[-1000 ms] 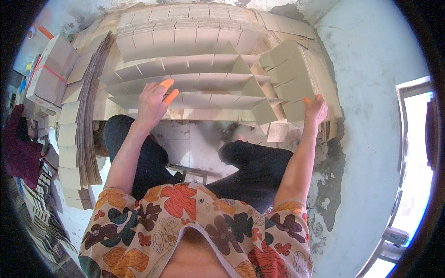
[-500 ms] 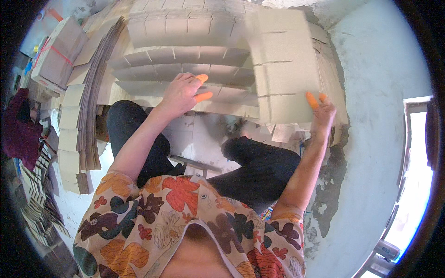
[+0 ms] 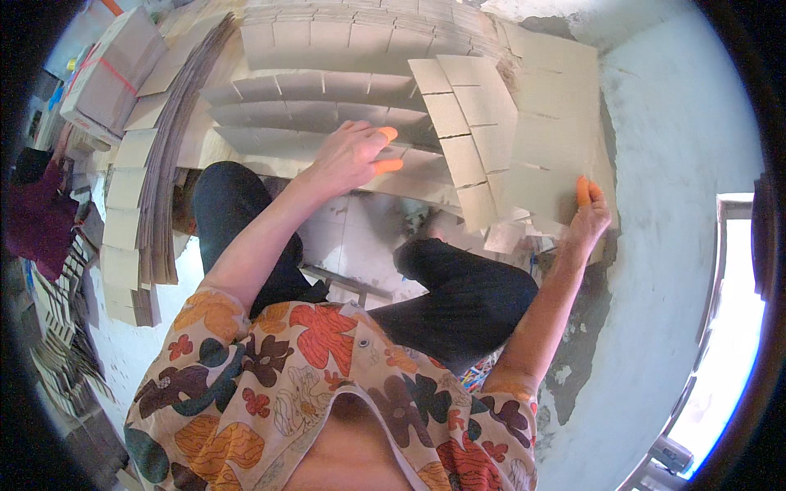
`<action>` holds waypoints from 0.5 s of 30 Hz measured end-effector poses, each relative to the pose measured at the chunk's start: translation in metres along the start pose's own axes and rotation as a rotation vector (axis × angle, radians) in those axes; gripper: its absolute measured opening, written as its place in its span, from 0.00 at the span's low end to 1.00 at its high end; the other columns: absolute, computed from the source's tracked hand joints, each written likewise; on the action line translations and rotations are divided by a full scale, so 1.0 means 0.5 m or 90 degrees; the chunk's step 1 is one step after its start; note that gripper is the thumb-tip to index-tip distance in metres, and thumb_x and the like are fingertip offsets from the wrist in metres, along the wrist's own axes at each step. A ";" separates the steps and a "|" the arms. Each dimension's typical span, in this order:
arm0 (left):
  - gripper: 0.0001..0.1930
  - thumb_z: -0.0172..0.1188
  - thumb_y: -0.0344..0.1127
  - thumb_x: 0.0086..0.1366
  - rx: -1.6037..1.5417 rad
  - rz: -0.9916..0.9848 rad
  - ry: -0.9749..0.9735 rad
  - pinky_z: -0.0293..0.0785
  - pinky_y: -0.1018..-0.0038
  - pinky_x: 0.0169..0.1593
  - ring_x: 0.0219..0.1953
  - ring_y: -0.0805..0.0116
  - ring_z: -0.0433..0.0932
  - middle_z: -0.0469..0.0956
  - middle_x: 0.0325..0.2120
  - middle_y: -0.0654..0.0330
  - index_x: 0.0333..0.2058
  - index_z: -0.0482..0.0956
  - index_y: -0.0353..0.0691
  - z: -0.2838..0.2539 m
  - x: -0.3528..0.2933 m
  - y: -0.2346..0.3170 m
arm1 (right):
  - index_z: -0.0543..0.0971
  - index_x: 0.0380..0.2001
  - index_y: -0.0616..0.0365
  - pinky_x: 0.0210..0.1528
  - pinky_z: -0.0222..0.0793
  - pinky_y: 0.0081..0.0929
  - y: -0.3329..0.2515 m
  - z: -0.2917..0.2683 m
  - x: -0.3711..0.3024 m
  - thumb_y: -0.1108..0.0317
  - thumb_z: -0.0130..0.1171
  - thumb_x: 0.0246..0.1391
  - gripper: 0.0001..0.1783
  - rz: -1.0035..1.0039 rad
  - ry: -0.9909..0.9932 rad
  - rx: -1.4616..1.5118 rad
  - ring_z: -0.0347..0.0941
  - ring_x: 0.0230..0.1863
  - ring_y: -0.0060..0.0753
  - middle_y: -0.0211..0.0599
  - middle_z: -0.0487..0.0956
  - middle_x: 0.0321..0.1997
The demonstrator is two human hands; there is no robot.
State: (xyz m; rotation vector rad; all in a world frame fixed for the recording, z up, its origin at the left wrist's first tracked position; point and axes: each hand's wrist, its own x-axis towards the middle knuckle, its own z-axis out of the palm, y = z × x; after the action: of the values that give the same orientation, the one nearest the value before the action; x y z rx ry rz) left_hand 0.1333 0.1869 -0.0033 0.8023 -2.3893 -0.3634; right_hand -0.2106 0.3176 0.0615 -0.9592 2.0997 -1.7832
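From afar, I pinch the cardboard sheet [image 3: 557, 110] by its near corner with right hand [image 3: 592, 219], right of the strips [image 3: 327, 113]; left hand [image 3: 348, 159] hovers, fingers parted. One-corner hold might let the sheet bend.

Bright orange finger covers [image 3: 388, 166] stand out against the tan cardboard [image 3: 471, 123], and over there a pale brown box [image 3: 131, 41] wears a red strap [image 3: 119, 74]. The shirt [image 3: 246, 385] is cream, strewn with red, orange, brown and dark green flowers [image 3: 323, 340], the trousers [image 3: 471, 299] black. This wall [image 3: 679, 204] is pale blue with grey patches [image 3: 594, 303]; that cloth [image 3: 42, 221] in the gloom seems maroon.
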 end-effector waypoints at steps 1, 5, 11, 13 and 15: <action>0.24 0.63 0.47 0.53 0.007 -0.002 -0.021 0.69 0.64 0.44 0.38 0.56 0.74 0.76 0.33 0.53 0.43 0.74 0.36 -0.005 0.014 0.012 | 0.78 0.36 0.66 0.32 0.63 0.17 -0.020 -0.008 -0.002 0.68 0.61 0.50 0.12 -0.022 -0.019 -0.045 0.67 0.28 0.17 0.27 0.77 0.30; 0.24 0.62 0.48 0.52 0.010 -0.012 -0.088 0.69 0.64 0.46 0.39 0.55 0.74 0.77 0.33 0.53 0.43 0.75 0.37 -0.008 0.029 0.020 | 0.72 0.45 0.65 0.35 0.67 0.19 -0.109 0.035 -0.050 0.73 0.61 0.49 0.19 0.006 -0.219 -0.017 0.70 0.32 0.19 0.31 0.78 0.34; 0.22 0.63 0.47 0.52 0.065 -0.054 -0.050 0.70 0.62 0.44 0.38 0.54 0.75 0.77 0.31 0.53 0.41 0.76 0.39 -0.020 -0.008 -0.028 | 0.67 0.57 0.57 0.34 0.68 0.18 -0.146 0.138 -0.118 0.83 0.58 0.45 0.32 -0.279 -0.306 -0.147 0.69 0.28 0.20 0.31 0.78 0.32; 0.19 0.63 0.44 0.51 0.068 -0.049 -0.042 0.71 0.62 0.41 0.35 0.54 0.75 0.76 0.28 0.54 0.39 0.76 0.39 -0.029 -0.025 -0.048 | 0.67 0.58 0.51 0.29 0.66 0.19 -0.148 0.155 -0.127 0.82 0.58 0.45 0.34 -0.293 -0.321 -0.223 0.66 0.23 0.22 0.38 0.75 0.25; 0.16 0.64 0.40 0.50 0.056 -0.041 -0.031 0.71 0.62 0.38 0.32 0.54 0.75 0.76 0.26 0.55 0.36 0.76 0.40 -0.031 -0.033 -0.057 | 0.66 0.59 0.48 0.26 0.65 0.20 -0.148 0.177 -0.136 0.82 0.58 0.45 0.35 -0.307 -0.327 -0.273 0.64 0.20 0.24 0.43 0.72 0.20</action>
State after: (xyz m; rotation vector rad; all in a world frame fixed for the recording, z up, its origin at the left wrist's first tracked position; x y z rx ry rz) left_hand 0.1663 0.1738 -0.0101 0.9228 -2.4436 -0.3091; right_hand -0.0849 0.2847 0.0940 -1.9318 2.0364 -1.0587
